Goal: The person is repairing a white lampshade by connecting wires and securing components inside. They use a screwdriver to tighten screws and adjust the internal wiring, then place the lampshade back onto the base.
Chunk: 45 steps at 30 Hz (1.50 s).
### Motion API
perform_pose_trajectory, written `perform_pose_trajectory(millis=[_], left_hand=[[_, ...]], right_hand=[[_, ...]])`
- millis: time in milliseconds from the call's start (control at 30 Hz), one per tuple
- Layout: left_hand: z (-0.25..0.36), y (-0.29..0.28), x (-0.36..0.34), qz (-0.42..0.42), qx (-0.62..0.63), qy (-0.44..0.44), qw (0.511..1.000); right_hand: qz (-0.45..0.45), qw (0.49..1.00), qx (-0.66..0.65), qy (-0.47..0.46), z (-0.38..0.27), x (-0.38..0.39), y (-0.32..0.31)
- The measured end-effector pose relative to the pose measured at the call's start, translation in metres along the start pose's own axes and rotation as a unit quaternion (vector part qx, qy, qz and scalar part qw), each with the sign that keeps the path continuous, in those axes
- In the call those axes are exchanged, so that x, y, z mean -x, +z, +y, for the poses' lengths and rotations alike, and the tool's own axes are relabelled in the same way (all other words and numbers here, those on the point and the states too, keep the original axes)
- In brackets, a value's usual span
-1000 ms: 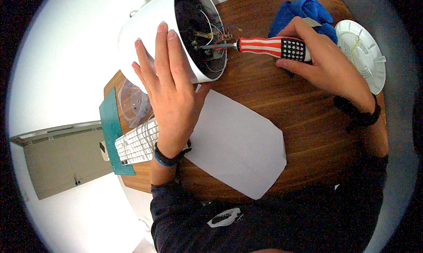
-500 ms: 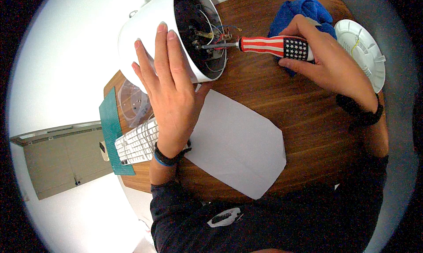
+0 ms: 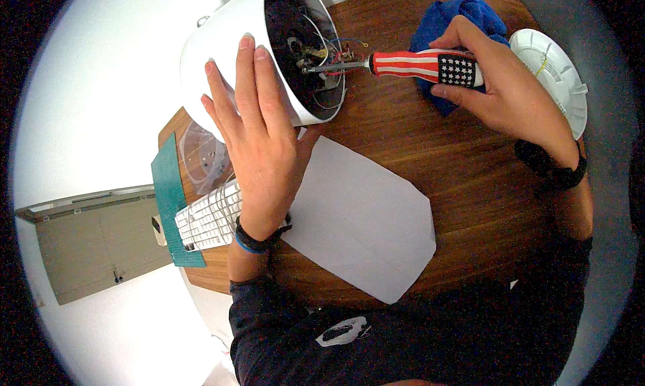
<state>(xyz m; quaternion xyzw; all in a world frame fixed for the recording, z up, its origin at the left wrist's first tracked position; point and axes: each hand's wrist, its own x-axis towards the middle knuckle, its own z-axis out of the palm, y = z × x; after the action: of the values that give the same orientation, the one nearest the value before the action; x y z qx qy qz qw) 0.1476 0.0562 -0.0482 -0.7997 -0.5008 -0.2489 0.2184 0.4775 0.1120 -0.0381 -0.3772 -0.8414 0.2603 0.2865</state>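
A white cylindrical appliance housing (image 3: 232, 47) lies on its side, its dark open end turned right. Wires and small metal parts (image 3: 319, 53) show inside that end. My left hand (image 3: 262, 131) holds the housing, with long fingers laid over its curved side and the thumb near the lower rim, partly hidden. In my right hand (image 3: 487, 83) is a screwdriver (image 3: 410, 65), its handle red-and-white striped with white stars on black. Fingers and thumb close round the handle's rear end. The metal shaft reaches into the housing among the wires; what its tip touches is unclear.
Behind my right hand lies a blue cloth (image 3: 430, 30). A white round cover (image 3: 561, 83) with a yellow wire sits at the right edge. Grey paper (image 3: 363, 218) lies on the wooden table (image 3: 484, 218). Left are a clear bag (image 3: 201, 154), a keyboard (image 3: 208, 218) and a green mat (image 3: 164, 184).
My right hand and the screwdriver have shifted slightly to the right, drawing the shaft a little outward. My left hand and the housing stay in place.
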Motion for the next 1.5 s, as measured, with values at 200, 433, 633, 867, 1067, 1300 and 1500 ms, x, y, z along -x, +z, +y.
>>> perform_pose_trajectory(millis=[200, 433, 633, 867, 1067, 1300, 1500], left_hand=[[0.000, -0.001, 0.000, -0.003, -0.004, 0.000, 1.000], [0.000, 0.000, 0.000, 0.003, -0.007, -0.001, 1.000], [-0.001, 0.000, 0.001, 0.001, -0.008, -0.004, 1.000], [-0.006, -0.002, 0.001, -0.005, 0.004, -0.004, 1.000], [-0.016, -0.011, -0.003, -0.042, 0.004, -0.025, 0.999], [-0.038, -0.021, -0.002, -0.133, -0.051, 0.031, 0.989], [-0.041, -0.013, 0.019, 0.018, 0.104, 0.023, 0.994]], right_hand=[[-0.005, 1.000, 0.004, 0.010, 0.001, -0.001, -0.003], [0.020, 0.999, -0.019, -0.029, -0.010, 0.001, -0.005], [-0.014, 0.999, 0.040, -0.027, 0.003, -0.005, 0.003], [-0.083, 0.996, 0.042, -0.017, 0.018, 0.005, 0.007], [-0.064, 0.994, 0.056, -0.066, 0.020, -0.002, -0.006], [-0.245, 0.967, 0.050, -0.058, 0.023, 0.003, 0.037], [-0.215, 0.956, 0.175, -0.100, 0.016, 0.000, 0.078]])
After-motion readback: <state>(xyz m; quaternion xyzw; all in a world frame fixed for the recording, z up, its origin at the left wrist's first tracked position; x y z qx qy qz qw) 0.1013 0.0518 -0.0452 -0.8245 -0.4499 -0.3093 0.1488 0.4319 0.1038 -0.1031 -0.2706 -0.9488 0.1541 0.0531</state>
